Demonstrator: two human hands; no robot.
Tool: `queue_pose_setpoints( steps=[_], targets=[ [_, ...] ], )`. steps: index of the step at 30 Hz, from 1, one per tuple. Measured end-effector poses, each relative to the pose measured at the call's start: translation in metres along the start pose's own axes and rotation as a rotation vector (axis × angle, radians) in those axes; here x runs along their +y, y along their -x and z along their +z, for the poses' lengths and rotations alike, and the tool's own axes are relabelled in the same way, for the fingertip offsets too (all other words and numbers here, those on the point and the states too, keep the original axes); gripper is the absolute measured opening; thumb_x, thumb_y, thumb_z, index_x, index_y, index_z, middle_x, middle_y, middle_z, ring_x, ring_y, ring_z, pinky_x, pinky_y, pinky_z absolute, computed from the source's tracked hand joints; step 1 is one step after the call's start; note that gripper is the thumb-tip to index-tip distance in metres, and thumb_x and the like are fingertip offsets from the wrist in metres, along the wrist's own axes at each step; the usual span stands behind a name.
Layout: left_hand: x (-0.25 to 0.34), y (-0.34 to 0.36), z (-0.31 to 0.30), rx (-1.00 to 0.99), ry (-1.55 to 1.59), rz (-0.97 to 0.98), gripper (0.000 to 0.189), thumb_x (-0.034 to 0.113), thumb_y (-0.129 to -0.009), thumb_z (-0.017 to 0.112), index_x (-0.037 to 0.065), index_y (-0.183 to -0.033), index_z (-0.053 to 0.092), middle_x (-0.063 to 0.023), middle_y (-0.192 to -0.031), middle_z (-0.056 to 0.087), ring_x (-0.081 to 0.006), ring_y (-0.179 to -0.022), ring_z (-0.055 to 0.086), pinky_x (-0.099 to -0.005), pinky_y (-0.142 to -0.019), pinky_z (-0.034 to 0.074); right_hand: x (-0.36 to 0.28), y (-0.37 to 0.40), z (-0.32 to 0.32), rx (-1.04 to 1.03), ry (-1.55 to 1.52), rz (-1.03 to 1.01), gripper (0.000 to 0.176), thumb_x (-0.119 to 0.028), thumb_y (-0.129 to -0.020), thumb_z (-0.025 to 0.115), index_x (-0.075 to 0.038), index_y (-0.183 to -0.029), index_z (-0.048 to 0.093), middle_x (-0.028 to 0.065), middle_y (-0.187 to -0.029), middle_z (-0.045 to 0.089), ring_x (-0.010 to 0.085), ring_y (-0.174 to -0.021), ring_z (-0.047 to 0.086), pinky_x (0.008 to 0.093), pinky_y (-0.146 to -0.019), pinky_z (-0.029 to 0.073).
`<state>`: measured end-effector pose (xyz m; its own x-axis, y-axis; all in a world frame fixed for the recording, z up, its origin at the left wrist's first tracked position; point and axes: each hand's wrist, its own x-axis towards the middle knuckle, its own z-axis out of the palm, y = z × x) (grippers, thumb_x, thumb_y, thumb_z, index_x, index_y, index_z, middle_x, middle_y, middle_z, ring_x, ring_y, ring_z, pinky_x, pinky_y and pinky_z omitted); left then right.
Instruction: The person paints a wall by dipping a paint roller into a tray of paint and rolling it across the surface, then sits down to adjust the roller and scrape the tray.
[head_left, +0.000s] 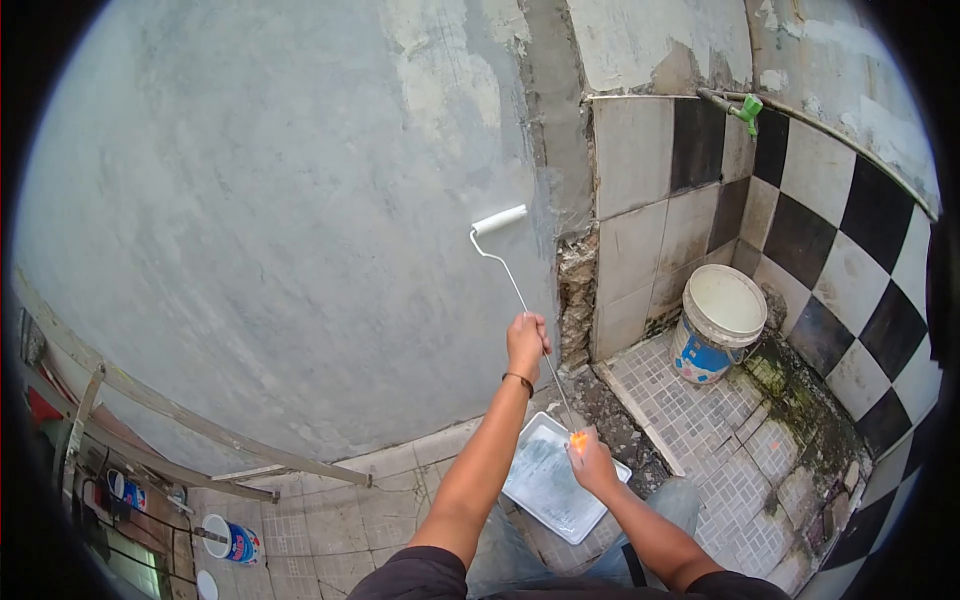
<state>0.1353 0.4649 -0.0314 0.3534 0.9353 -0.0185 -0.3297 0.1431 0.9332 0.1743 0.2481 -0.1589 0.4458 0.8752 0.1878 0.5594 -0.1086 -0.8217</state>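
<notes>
A paint roller (499, 220) with a white sleeve and a long thin metal rod is against or close to the grey wall (300, 200). My left hand (527, 341) is wrapped round the middle of the rod. Lower down, my right hand (592, 463) is closed on the roller's grip, where a bit of bright orange shows. Below my hands a white paint tray (541, 432) lies on the floor, its inside smeared with pale paint. My right forearm and hand cover part of it.
A used paint bucket (722, 305) stands in the tiled corner at right, under a green tap (749, 112). At left, a wooden ladder (200, 434) leans low. Near it stands a small paint pail (231, 540). Broken masonry (578, 290) edges the wall.
</notes>
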Motion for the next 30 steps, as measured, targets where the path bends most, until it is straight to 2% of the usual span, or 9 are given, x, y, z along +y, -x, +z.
queue_pose_setpoints(
  steps=[4,7,10,12,17,19,23,26,30],
  targets=[
    [0.014,0.0,-0.006,0.02,-0.015,0.039,0.023,0.025,-0.099,0.038,0.009,-0.085,0.047,0.0015,-0.061,0.042,-0.0112,-0.047,0.042,-0.0288,-0.045,0.038,-0.004,-0.007,0.001,0.005,-0.008,-0.038,0.033,-0.026,-0.089,0.06,-0.001,-0.107,0.048,0.0297,-0.09,0.06,0.048,-0.085,0.059,0.0515,-0.072,0.047],
    [0.045,-0.015,-0.004,-0.002,-0.013,0.125,0.024,0.026,-0.099,0.038,0.009,-0.085,0.047,0.0014,-0.061,0.043,-0.0112,-0.048,0.042,-0.0289,-0.045,0.039,-0.027,-0.033,-0.003,0.024,-0.031,-0.129,0.034,-0.025,-0.089,0.06,0.0,-0.107,0.048,0.0302,-0.092,0.06,0.0477,-0.086,0.059,0.0515,-0.073,0.046],
    [0.073,-0.02,0.003,-0.049,-0.008,0.178,0.023,0.026,-0.099,0.038,0.009,-0.086,0.047,0.0016,-0.062,0.043,-0.011,-0.048,0.042,-0.0288,-0.046,0.039,-0.06,-0.044,-0.014,-0.007,-0.058,-0.061,0.035,-0.026,-0.089,0.06,0.001,-0.107,0.047,0.0296,-0.089,0.061,0.0477,-0.085,0.06,0.0514,-0.072,0.047],
    [0.076,-0.018,0.004,-0.049,0.001,0.164,0.023,0.027,-0.099,0.038,0.01,-0.086,0.048,0.0018,-0.062,0.043,-0.0108,-0.049,0.043,-0.0287,-0.046,0.039,-0.053,-0.041,-0.008,0.01,-0.069,-0.083,0.036,-0.026,-0.089,0.06,0.001,-0.108,0.046,0.0292,-0.086,0.061,0.0478,-0.084,0.06,0.0514,-0.071,0.047],
    [0.011,-0.007,-0.022,-0.041,-0.051,0.072,0.024,0.027,-0.1,0.038,0.01,-0.087,0.048,0.0016,-0.063,0.044,-0.0108,-0.05,0.045,-0.0288,-0.047,0.041,-0.001,-0.015,0.021,0.036,-0.029,-0.12,0.036,-0.026,-0.09,0.059,0.0,-0.109,0.044,0.0278,-0.081,0.062,0.0477,-0.079,0.061,0.0509,-0.068,0.048],
    [-0.025,-0.003,-0.033,-0.014,-0.052,0.006,0.024,0.026,-0.1,0.037,0.009,-0.087,0.049,0.0013,-0.063,0.045,-0.011,-0.05,0.046,-0.029,-0.047,0.042,0.018,0.002,0.031,-0.07,-0.039,0.01,0.036,-0.027,-0.09,0.058,0.0,-0.109,0.043,0.0285,-0.082,0.062,0.0484,-0.079,0.06,0.052,-0.068,0.047],
    [-0.088,0.005,-0.052,0.052,-0.115,-0.047,0.024,0.026,-0.1,0.037,0.009,-0.087,0.049,0.0009,-0.063,0.045,-0.0113,-0.049,0.046,-0.0294,-0.046,0.043,0.059,0.03,0.053,-0.132,-0.006,0.136,0.037,-0.028,-0.09,0.058,-0.001,-0.11,0.042,0.0302,-0.08,0.062,0.0493,-0.078,0.06,0.0541,-0.068,0.047],
    [-0.131,0.006,-0.068,0.055,-0.125,-0.101,0.024,0.024,-0.099,0.037,0.008,-0.087,0.049,0.0003,-0.063,0.046,-0.0116,-0.049,0.046,-0.0292,-0.045,0.043,0.083,0.05,0.068,-0.132,0.018,0.199,0.035,-0.029,-0.089,0.059,-0.001,-0.107,0.045,0.0285,-0.08,0.063,0.0473,-0.08,0.061,0.0509,-0.067,0.048],
    [-0.178,0.022,-0.086,0.093,-0.145,-0.207,0.024,0.023,-0.099,0.036,0.008,-0.087,0.05,-0.0005,-0.064,0.047,-0.0121,-0.05,0.049,-0.0289,-0.046,0.046,0.11,0.077,0.079,-0.175,0.017,0.251,0.037,-0.029,-0.089,0.059,0.0,-0.109,0.045,0.0286,-0.082,0.063,0.0469,-0.081,0.062,0.0509,-0.069,0.048]
  ],
)
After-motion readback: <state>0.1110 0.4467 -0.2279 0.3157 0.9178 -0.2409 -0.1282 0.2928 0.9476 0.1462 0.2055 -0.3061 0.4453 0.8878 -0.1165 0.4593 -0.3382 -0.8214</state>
